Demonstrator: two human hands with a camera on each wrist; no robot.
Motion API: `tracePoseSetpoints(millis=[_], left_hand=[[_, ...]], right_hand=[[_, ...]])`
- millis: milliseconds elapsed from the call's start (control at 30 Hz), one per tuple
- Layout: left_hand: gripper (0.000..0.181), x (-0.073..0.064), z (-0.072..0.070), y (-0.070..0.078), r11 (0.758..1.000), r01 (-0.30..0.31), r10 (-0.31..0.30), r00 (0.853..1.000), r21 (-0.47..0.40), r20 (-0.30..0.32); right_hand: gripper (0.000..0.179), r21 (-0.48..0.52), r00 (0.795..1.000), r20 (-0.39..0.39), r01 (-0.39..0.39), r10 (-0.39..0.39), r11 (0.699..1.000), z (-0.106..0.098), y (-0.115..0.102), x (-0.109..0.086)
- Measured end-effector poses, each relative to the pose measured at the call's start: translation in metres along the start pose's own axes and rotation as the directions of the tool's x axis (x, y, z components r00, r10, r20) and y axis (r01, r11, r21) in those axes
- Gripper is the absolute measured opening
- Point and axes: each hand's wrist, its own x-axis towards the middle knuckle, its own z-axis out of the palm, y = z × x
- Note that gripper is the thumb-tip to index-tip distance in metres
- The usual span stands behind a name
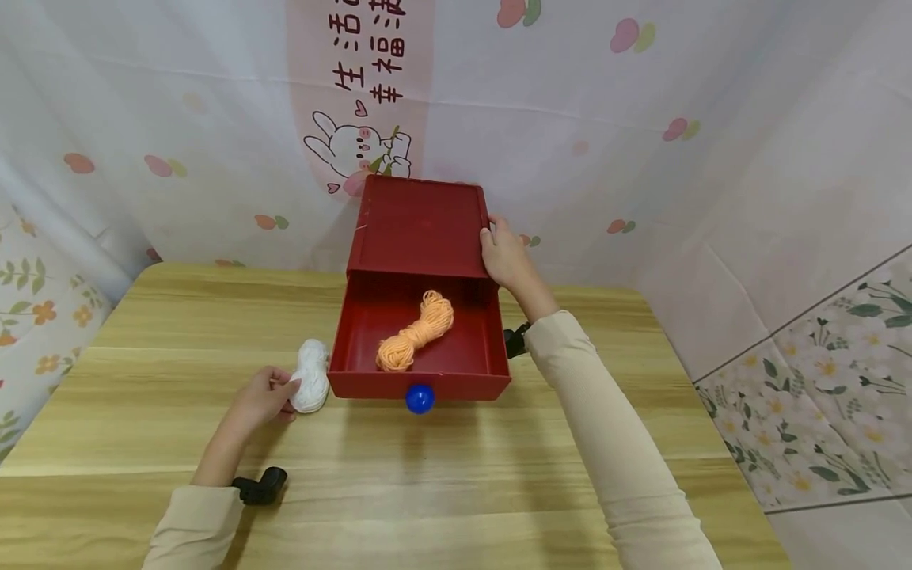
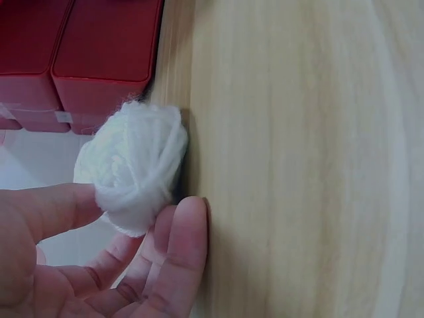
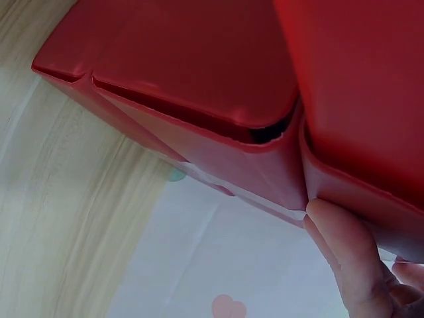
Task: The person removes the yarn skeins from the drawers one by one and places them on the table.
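A red drawer box (image 1: 422, 226) stands at the back of the table with its drawer (image 1: 356, 336) pulled out toward me. In the drawer lies a skein of orange yarn (image 1: 416, 332), and a round blue knob (image 1: 419, 399) sits on the drawer front. Left of the drawer, my left hand (image 1: 267, 396) pinches the near end of a white yarn skein (image 1: 311, 376) between thumb and fingers, low over the wood. In the left wrist view the white yarn (image 2: 136, 162) shows end-on. My right hand (image 1: 507, 253) grips the box's right edge.
The wooden table (image 1: 399, 491) runs under everything. Behind the box hangs a printed curtain (image 1: 570, 119) with a rabbit drawing. A tiled wall (image 1: 834, 380) with flowers borders the right side. Black wrist cameras are strapped on both arms.
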Motion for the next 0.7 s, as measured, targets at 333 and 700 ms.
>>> tracePoseSetpoints(millis=[333, 700], left_hand=[[0.032, 0.001, -0.004, 0.001, 1.0, -0.012, 0.012, 1.0, -0.02, 0.0], [0.035, -0.015, -0.015, 0.026, 0.933, -0.124, 0.166, 0.981, 0.338, -0.098]], right_hand=[[0.051, -0.001, 1.0, -0.02, 0.012, -0.012, 1.0, 0.0, 0.002, -0.001], [0.052, 0.012, 1.0, -0.016, 0.016, -0.016, 1.0, 0.001, 0.002, 0.0]])
